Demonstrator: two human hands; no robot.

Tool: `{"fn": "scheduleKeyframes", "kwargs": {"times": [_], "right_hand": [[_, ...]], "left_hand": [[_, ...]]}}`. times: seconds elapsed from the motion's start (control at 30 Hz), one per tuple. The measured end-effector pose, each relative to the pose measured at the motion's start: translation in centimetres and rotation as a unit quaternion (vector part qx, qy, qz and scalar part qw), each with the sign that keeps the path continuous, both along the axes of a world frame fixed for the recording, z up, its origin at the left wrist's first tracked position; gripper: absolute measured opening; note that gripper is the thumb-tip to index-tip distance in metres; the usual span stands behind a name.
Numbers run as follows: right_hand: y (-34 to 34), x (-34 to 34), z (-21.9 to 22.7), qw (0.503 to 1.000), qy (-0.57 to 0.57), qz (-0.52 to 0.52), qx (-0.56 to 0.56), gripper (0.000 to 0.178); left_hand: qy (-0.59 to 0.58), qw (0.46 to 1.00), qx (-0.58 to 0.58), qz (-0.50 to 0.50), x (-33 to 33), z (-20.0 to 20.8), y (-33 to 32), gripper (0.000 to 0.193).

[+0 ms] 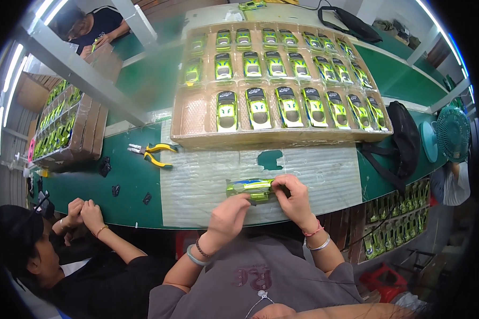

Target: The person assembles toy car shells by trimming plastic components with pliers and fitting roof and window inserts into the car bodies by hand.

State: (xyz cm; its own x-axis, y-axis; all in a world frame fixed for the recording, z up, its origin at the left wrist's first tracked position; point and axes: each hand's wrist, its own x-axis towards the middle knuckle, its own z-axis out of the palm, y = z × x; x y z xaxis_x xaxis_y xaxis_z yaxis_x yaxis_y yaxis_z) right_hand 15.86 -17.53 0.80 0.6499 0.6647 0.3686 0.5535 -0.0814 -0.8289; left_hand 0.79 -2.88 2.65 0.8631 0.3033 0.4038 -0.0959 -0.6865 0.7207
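Counter [127, 186], green. Tray [282, 140], cardboard, toward the counter's far edge: lime-green toy car shells [290, 109] in moulded cells, presumably to prevent rubbing. Foam sheet [324, 181], pale, ribbed, between tray and the counter's near edge; probably padding against scratches. Left hand [229, 215]: wrist bent inward, fingertips narrowed at the held shell's near side; a dark bit beneath them, unidentifiable. Right hand [292, 194]: knuckles raised, thumb and forefinger pinching its right end, likely for steadiness. Held toy car shell [250, 186]: lengthwise along the foam's near edge, between both hands. Pliers [145, 151], yellow-and-green handles, beside the foam's left edge, handles facing it, seemingly for easy reach.
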Motion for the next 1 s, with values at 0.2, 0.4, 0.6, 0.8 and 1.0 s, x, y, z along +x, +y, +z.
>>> {"fn": "scheduleKeyframes", "kwargs": {"times": [0.2,0.4,0.6,0.8,1.0], "right_hand": [[-0.1,-0.1,-0.5,1.0,0.001,0.004,0.009,0.018],[-0.2,-0.3,-0.4,1.0,-0.024,0.004,0.014,0.019],[-0.2,-0.2,-0.4,1.0,-0.017,0.006,0.012,0.019],[-0.2,-0.3,-0.3,1.0,-0.011,0.006,0.014,0.019],[-0.2,-0.3,-0.2,1.0,-0.016,0.003,0.008,0.02]], "left_hand": [[-0.009,0.996,0.087,-0.004,2.1,-0.5,-1.0,0.016],[0.035,0.996,0.081,-0.004,1.9,-0.7,-0.6,0.016],[0.088,0.994,0.056,-0.019,1.9,0.4,-0.3,0.018],[0.088,0.991,0.087,-0.043,2.3,0.6,0.0,0.022],[0.103,0.984,0.14,-0.047,2.2,0.5,0.1,0.026]]}}
